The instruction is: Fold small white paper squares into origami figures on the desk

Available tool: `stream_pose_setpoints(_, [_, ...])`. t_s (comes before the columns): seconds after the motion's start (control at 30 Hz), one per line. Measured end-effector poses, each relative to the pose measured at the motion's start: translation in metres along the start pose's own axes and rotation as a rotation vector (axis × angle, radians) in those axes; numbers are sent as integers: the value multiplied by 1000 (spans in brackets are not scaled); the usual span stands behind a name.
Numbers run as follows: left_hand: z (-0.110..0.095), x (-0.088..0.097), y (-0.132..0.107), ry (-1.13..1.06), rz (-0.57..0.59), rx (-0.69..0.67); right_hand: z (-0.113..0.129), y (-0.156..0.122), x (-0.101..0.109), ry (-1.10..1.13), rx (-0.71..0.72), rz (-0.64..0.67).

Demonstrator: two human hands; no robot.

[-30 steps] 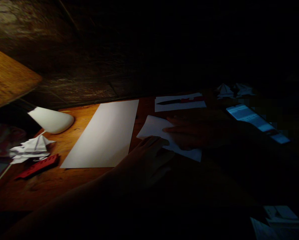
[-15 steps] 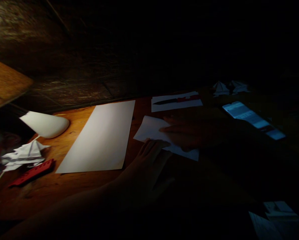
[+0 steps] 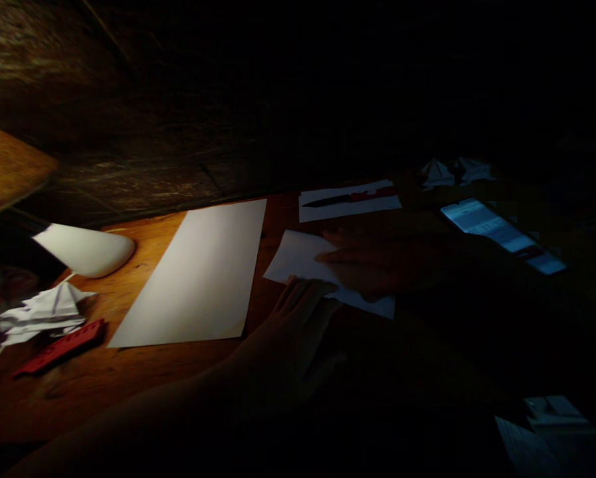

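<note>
A small white sheet of paper (image 3: 290, 255), which looks folded, lies on the wooden table between my hands. My left hand (image 3: 298, 322) rests with its fingertips on the paper's near edge, fingers stretched out and thumb apart. Across the paper's right part lies my right hand (image 3: 362, 262), flat, its fingers extended to the left. Deep shadow hides much of the right hand and forearm. Just left of my left hand is a larger blank white sheet (image 3: 198, 272), lit by a lamp.
Behind the hands, a knife (image 3: 347, 198) with a red handle lies on white paper (image 3: 312, 212). A lit phone (image 3: 501, 232) and folded paper shapes (image 3: 437, 172) are on the right. Left are a white lamp base (image 3: 88, 249), crumpled folded paper (image 3: 48, 309) and a red notched object (image 3: 61, 348).
The whole view has shifted very slightly. Both hands keep the same places on the small paper, and nothing has been picked up or let go.
</note>
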State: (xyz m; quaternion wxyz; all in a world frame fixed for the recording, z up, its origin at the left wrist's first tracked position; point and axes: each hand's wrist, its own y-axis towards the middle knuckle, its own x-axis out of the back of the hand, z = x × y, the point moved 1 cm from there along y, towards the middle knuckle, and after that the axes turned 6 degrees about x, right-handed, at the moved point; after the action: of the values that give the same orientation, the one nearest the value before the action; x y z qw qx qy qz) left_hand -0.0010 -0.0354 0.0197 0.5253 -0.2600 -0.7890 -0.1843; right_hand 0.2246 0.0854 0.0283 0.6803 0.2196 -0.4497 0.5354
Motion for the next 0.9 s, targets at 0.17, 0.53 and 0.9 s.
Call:
stream_pose_setpoints(0.17, [0,0,1,21,18,7,-2,1,-2,5,24,-11])
stream_pose_setpoints(0.53, [3,0,1,36,16,-8,-1,1,0,11,20,-11])
stream_pose_setpoints(0.9, [3,-1,0,35,-3,-23,4,-1,-1,10,1,-41])
